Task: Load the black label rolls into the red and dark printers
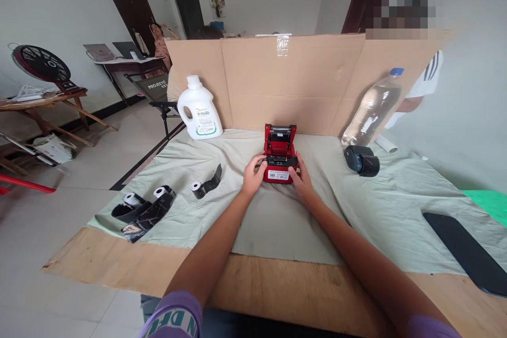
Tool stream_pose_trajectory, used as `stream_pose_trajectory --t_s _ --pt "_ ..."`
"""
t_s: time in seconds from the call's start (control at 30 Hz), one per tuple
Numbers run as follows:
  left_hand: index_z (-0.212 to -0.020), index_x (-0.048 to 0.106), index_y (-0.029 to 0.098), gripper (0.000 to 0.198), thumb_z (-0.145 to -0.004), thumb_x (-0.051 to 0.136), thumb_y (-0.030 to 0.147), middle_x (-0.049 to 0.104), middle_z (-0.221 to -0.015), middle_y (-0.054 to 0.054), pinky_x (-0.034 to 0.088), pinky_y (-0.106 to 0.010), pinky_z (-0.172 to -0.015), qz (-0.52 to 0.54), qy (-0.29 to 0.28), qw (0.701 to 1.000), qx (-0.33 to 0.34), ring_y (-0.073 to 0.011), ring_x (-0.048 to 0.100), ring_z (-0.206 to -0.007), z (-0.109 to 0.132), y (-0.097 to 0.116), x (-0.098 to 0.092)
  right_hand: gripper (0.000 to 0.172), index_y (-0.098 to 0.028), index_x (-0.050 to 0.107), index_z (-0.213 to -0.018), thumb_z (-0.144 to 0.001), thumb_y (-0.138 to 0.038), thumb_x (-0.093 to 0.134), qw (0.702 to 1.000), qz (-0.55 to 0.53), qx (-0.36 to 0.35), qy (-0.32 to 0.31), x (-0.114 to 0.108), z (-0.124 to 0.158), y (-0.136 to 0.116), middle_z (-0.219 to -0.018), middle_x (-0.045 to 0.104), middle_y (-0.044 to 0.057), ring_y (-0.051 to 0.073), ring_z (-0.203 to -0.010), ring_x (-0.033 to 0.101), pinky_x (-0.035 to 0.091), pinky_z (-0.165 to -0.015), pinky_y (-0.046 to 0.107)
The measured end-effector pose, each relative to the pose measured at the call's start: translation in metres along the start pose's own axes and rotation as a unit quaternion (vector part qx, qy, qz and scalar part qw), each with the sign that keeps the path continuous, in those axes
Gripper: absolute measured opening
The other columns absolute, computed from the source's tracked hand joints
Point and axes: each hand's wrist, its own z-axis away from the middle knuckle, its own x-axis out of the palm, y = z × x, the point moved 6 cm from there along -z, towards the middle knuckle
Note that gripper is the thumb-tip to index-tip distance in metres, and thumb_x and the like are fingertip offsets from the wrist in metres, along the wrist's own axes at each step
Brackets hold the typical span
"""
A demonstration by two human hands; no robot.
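A small red printer (pixel 280 154) with its lid open stands in the middle of the cloth-covered table (pixel 277 216). My left hand (pixel 253 173) grips its left side, thumb on the front edge. On the printer's right side my right hand (pixel 301 175) holds it the same way, fingers curled against the casing. Three paper rolls in black wrapping lie to the left: one near the hands (pixel 205 186) and two further left (pixel 158 202), (pixel 130 205).
A white detergent bottle (pixel 199 110) stands at the back left, a clear water bottle (pixel 373 108) leans at the back right beside a black device (pixel 362 160). A cardboard wall (pixel 293 82) closes the back. A black flat object (pixel 467 251) lies at the right edge. A person sits far behind.
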Motion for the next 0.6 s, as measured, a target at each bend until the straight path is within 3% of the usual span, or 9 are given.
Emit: stream_pose_trajectory --t_s 0.1,0.2,0.27,0.33,0.47,0.53,0.6 --pt "-0.113 0.068 0.023 0.026 -0.096 0.055 0.038 0.066 -0.132 -0.010 0.049 -0.045 -0.105 -0.012 0.004 1.000 -0.009 -0.0268 0.060 -0.125 0.001 0.002 -0.001 0.052 -0.025 0.060 -0.137 -0.098 -0.053 0.040 0.998 0.050 -0.035 0.028 -0.015 -0.016 -0.005 -0.144 0.059 0.008 0.026 -0.133 0.052 0.039 -0.114 0.050" --pt "-0.122 0.066 0.022 0.031 -0.097 0.055 0.036 0.067 -0.132 -0.010 0.048 -0.044 -0.108 -0.012 0.004 1.000 -0.013 -0.0257 0.061 -0.123 0.002 0.006 -0.001 0.044 -0.023 0.073 -0.115 -0.097 -0.049 0.042 0.993 0.112 -0.045 0.017 -0.024 -0.047 -0.013 -0.119 0.073 0.009 0.027 -0.113 0.062 0.047 -0.103 0.048" --pt "-0.126 0.063 0.021 0.033 -0.097 0.054 0.034 0.066 -0.134 -0.010 0.047 -0.042 -0.109 -0.003 -0.001 1.000 -0.007 -0.0243 0.062 -0.123 0.002 0.007 -0.001 0.039 -0.021 0.075 -0.110 -0.095 -0.042 0.047 0.983 0.173 -0.037 -0.041 -0.018 -0.072 -0.020 -0.111 0.075 0.009 0.026 -0.106 0.064 0.051 -0.095 0.043" --pt "-0.127 0.063 0.020 0.033 -0.098 0.053 0.033 0.064 -0.136 -0.010 0.046 -0.040 -0.110 0.004 -0.006 1.000 -0.004 -0.0233 0.062 -0.124 0.002 0.007 0.000 0.034 -0.020 0.076 -0.109 -0.093 -0.033 0.049 0.958 0.250 -0.023 -0.140 -0.002 -0.095 -0.026 -0.111 0.076 0.008 0.025 -0.107 0.065 0.050 -0.094 0.038" --pt "-0.126 0.064 0.022 0.033 -0.097 0.054 0.033 0.065 -0.135 -0.010 0.048 -0.039 -0.108 -0.007 -0.006 1.000 -0.002 -0.0234 0.062 -0.123 0.002 0.005 0.000 0.027 -0.023 0.079 -0.097 -0.080 -0.015 0.060 0.851 0.377 0.044 -0.364 0.040 -0.123 -0.023 -0.104 0.077 0.004 0.025 -0.104 0.068 0.050 -0.093 0.032" --pt "-0.126 0.064 0.022 0.033 -0.097 0.054 0.033 0.066 -0.133 -0.010 0.048 -0.039 -0.108 -0.016 -0.005 1.000 0.003 -0.0233 0.062 -0.123 0.001 0.005 -0.001 0.020 -0.021 0.080 -0.080 -0.070 -0.010 0.067 0.820 0.404 0.078 -0.398 0.054 -0.132 -0.021 -0.086 0.077 0.006 0.028 -0.093 0.070 0.052 -0.086 0.035" --pt "-0.127 0.064 0.021 0.033 -0.097 0.054 0.032 0.067 -0.132 -0.009 0.048 -0.039 -0.108 -0.027 -0.005 1.000 0.007 -0.0230 0.063 -0.122 0.001 0.005 -0.001 0.012 -0.018 0.076 -0.065 -0.062 -0.007 0.071 0.809 0.421 0.103 -0.398 0.065 -0.138 -0.019 -0.068 0.072 0.008 0.029 -0.078 0.070 0.054 -0.077 0.039"
